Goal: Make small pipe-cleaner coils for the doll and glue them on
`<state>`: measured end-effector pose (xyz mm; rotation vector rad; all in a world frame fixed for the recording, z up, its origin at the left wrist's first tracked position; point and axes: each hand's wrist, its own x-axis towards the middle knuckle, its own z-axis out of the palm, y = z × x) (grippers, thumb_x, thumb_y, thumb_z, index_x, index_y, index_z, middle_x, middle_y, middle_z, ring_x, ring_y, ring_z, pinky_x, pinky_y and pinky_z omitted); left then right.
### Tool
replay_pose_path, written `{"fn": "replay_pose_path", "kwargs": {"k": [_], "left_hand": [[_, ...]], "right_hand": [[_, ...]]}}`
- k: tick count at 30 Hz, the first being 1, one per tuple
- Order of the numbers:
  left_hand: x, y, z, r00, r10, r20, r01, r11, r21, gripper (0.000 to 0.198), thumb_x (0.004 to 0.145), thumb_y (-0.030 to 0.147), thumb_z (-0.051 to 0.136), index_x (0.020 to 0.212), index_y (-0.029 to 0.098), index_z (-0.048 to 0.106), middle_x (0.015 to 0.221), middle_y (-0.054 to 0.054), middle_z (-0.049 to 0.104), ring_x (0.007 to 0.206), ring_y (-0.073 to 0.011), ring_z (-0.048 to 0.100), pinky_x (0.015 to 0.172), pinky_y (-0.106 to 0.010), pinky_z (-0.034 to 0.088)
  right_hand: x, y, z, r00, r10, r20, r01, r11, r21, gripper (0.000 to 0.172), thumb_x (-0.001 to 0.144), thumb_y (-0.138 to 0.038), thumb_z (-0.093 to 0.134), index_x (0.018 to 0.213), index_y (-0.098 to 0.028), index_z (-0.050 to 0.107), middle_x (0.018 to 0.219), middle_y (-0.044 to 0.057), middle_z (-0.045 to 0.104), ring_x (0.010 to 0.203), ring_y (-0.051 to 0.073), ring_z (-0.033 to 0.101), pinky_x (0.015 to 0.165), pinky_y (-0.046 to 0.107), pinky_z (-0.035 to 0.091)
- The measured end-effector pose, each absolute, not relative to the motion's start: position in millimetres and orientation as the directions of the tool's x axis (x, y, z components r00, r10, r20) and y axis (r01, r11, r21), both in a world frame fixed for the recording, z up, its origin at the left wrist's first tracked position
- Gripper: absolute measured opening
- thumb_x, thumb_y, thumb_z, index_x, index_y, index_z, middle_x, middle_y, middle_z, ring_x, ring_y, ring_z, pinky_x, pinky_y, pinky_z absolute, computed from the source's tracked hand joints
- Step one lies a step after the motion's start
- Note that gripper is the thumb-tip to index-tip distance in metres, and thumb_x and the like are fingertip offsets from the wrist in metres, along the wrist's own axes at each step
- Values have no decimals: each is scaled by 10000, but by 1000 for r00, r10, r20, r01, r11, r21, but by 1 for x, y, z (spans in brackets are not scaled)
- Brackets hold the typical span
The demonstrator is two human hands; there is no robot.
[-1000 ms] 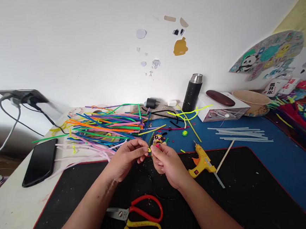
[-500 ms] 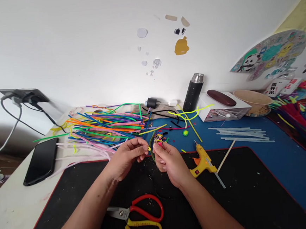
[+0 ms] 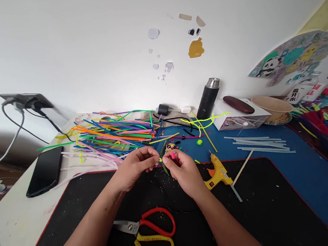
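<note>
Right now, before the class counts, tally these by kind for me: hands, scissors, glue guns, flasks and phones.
Hands: 2 (left hand, right hand)
Scissors: 1 pair
Glue gun: 1
Flask: 1
Phone: 1
Total: 6

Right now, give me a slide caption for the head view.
Left hand pinching a tiny yellow piece, right hand holding a pink piece, scissors and glue gun lying nearby.
</note>
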<state>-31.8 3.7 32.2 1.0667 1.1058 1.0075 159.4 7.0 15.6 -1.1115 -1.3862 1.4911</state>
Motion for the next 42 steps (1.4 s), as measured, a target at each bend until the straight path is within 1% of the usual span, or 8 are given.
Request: {"fn": "replay_pose_path", "kwargs": {"k": [6,11,18,26,34,37,42], "left_hand": [[-33,4,31,176,970,-170,-61,183,981,353,756,471,885,848,171,724,759,11,626,641,-118,508,601,-250,410],[-33,4,31,170,972,-164,-54,176,983,348,761,466,885,863,170,733,773,12,624,646,-117,507,605,-249,415],[-32,3,29,175,970,-167,-72,182,981,322,779,444,880,896,176,747,787,13,635,650,-115,519,615,-248,424],[-32,3,28,179,967,-180,-55,192,980,354,774,469,874,905,168,742,782,1,643,653,-126,523,621,-256,425],[-32,3,32,173,971,-164,25,162,986,343,779,473,845,899,171,734,791,0,645,663,-136,526,625,-259,430],[-31,3,33,172,975,-143,71,133,989,327,799,475,826,898,177,735,803,-4,652,674,-143,532,634,-265,435],[-31,3,34,183,975,-128,125,106,986,303,829,472,799,885,182,733,806,-7,655,685,-151,541,646,-268,439]], "right_hand": [[159,6,17,-299,952,-64,42,-53,-998,237,928,-448,685,900,-214,670,622,-63,434,508,115,354,485,257,280],[159,5,20,-308,950,-43,72,-21,-997,216,935,-424,664,887,-213,657,645,-49,467,542,130,404,504,258,317],[158,3,23,-312,950,-14,93,15,-996,199,939,-393,640,872,-206,647,637,-61,422,565,132,362,522,261,305],[156,3,22,-287,957,37,127,76,-989,176,935,-360,626,879,-196,655,718,-27,541,632,145,459,576,268,362],[156,1,18,-264,963,47,235,112,-966,132,926,-336,625,882,-213,643,761,-2,648,660,171,563,618,282,422],[156,0,17,-257,965,53,299,132,-945,106,933,-319,613,890,-226,637,759,1,657,665,182,583,634,291,433],[155,0,15,-228,972,59,360,141,-922,69,906,-286,621,852,-243,615,703,-5,642,615,185,566,603,297,414]]}}
